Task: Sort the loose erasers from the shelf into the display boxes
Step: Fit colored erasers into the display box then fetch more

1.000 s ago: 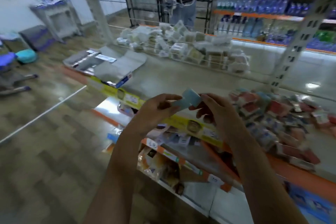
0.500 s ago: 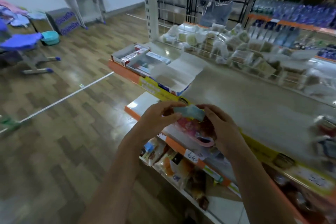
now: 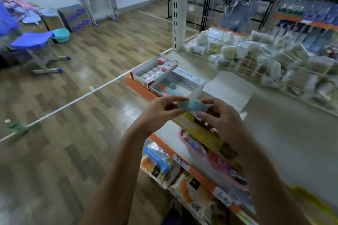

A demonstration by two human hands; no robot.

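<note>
Both forearms reach forward at chest height, the left hand (image 3: 161, 110) and right hand (image 3: 222, 118) each pinching an end of a pale blue wrapped eraser (image 3: 192, 106), held level above the shelf (image 3: 274, 133) edge near the display boxes (image 3: 164, 76).

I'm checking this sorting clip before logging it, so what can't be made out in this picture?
Head view only:
- Blue eraser: both ends covered by left hand and right hand; print blurred.
- Display boxes: motion blur; count inside unreadable.
- Bagged goods behind the wire rack: too blurred to identify.
- Price tags: blurred.
- Lower shelf goods: cut off by the bottom edge.
</note>
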